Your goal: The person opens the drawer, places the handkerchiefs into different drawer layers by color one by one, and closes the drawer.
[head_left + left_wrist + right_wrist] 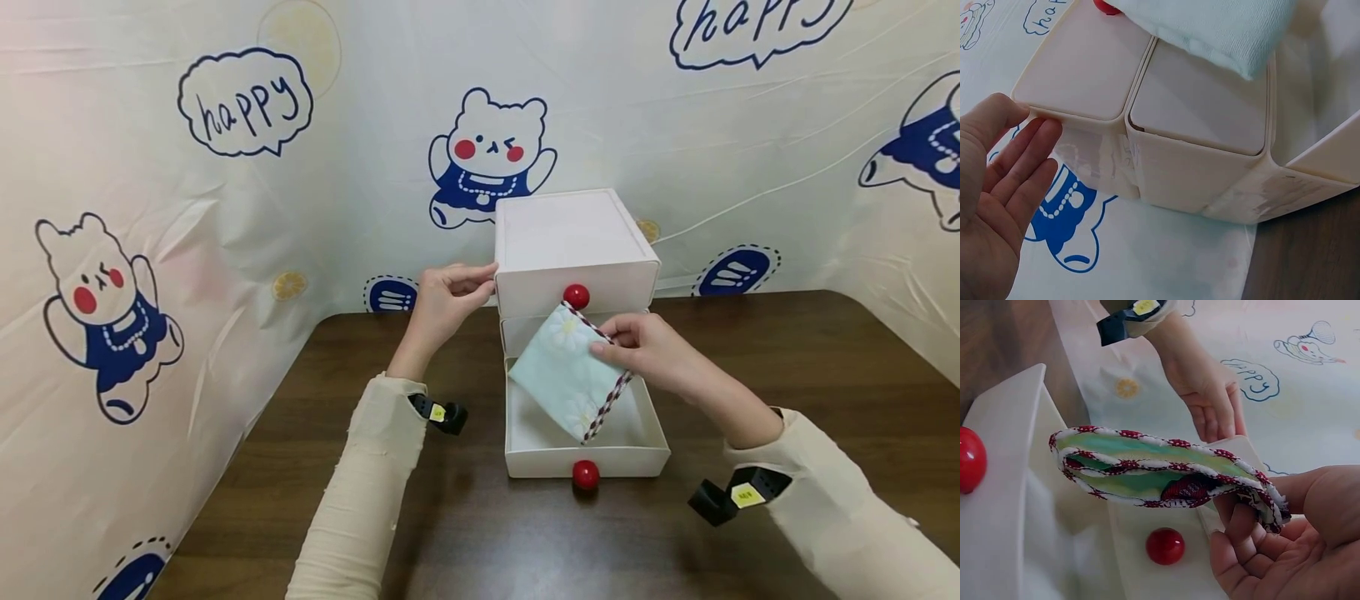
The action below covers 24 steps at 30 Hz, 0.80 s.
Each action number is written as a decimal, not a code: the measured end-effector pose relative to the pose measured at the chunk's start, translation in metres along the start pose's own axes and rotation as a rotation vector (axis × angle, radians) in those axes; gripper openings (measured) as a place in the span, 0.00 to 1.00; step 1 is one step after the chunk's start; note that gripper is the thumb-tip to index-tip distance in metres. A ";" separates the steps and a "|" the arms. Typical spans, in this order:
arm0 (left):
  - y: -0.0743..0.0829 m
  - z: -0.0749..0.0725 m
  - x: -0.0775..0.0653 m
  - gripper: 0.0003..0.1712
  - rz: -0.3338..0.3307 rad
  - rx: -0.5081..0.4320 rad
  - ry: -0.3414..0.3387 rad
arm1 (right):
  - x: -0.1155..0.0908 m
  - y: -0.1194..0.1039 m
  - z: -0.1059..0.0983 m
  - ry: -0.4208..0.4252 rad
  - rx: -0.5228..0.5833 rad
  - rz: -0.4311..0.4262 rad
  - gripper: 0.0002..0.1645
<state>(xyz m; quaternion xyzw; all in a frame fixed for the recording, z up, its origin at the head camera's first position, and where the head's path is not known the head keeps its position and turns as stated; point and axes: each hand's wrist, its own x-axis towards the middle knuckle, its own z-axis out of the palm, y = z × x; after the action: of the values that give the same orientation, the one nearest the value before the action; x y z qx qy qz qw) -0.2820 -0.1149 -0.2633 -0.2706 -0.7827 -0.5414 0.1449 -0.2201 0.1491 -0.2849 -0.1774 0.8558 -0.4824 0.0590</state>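
Observation:
My right hand (660,354) pinches a folded pale-blue towel (558,367) by its dark-red-and-white braided edge. The towel hangs tilted over the pulled-out bottom drawer (543,464) of a white drawer box (570,229). In the right wrist view, the folded layers of the towel (1166,459) show edge-on, between thumb and fingers. My left hand (442,304) touches the upper left front corner of the box, its fingers fairly straight. In the left wrist view, that hand (1004,181) has its thumb and fingertips at the corner and a bare palm.
Round red knobs stick out from the top drawer (576,296) and the bottom one. The box stands on a dark wooden table (450,517), close to a printed cloth backdrop (360,183). A black camera (442,414) is strapped to the left wrist, another (738,493) to the right.

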 end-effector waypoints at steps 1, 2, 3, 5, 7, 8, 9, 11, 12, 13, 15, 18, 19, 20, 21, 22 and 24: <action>0.000 0.000 0.000 0.14 -0.001 0.000 0.001 | 0.000 0.000 0.001 -0.004 0.007 0.004 0.16; 0.000 0.000 0.000 0.14 -0.001 0.001 0.002 | 0.001 0.001 0.003 -0.008 0.016 0.009 0.16; 0.000 0.000 0.000 0.14 -0.001 0.002 0.003 | 0.002 0.001 0.004 -0.013 0.026 0.010 0.16; 0.000 -0.001 0.000 0.14 0.001 0.001 0.006 | 0.003 0.002 0.008 -0.019 0.042 0.017 0.16; -0.001 -0.001 0.000 0.14 0.003 -0.002 0.006 | 0.004 0.004 0.012 -0.019 0.054 0.019 0.16; -0.001 -0.001 0.000 0.14 0.003 -0.004 0.006 | 0.005 0.004 0.015 -0.019 0.062 0.020 0.16; -0.001 -0.001 0.000 0.14 0.004 -0.006 0.005 | 0.006 0.005 0.017 -0.019 0.071 0.021 0.15; -0.001 -0.001 0.000 0.14 0.005 -0.009 0.004 | 0.007 0.006 0.022 -0.014 0.078 0.016 0.14; -0.001 -0.001 0.000 0.14 0.005 -0.011 0.004 | 0.007 0.007 0.024 -0.013 0.083 0.012 0.14; -0.001 -0.001 0.000 0.14 0.005 -0.012 0.004 | 0.007 0.008 0.026 -0.013 0.090 0.011 0.14; -0.001 0.000 0.000 0.14 0.006 -0.014 0.004 | 0.008 0.011 0.031 -0.016 0.100 0.017 0.13; -0.001 0.000 0.000 0.13 0.006 -0.016 0.004 | 0.007 0.015 0.037 -0.027 0.108 0.042 0.14; -0.001 0.000 0.000 0.13 0.006 -0.016 0.003 | 0.007 0.017 0.038 -0.031 0.112 0.052 0.14; -0.001 0.000 0.000 0.13 0.005 -0.015 0.002 | 0.007 0.018 0.040 -0.035 0.112 0.058 0.14; -0.001 0.000 0.000 0.13 0.003 -0.015 0.002 | 0.007 0.020 0.041 -0.036 0.110 0.064 0.14; -0.001 0.000 0.000 0.13 0.001 -0.014 0.001 | 0.006 0.021 0.041 -0.038 0.110 0.069 0.14; 0.000 0.000 0.000 0.14 -0.003 -0.012 -0.001 | 0.005 0.024 0.043 -0.046 0.106 0.078 0.14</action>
<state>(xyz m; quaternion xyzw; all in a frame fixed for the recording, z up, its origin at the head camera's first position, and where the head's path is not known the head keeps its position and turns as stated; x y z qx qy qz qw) -0.2819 -0.1152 -0.2636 -0.2706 -0.7798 -0.5464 0.1423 -0.2193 0.1242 -0.3271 -0.1519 0.8338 -0.5200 0.1067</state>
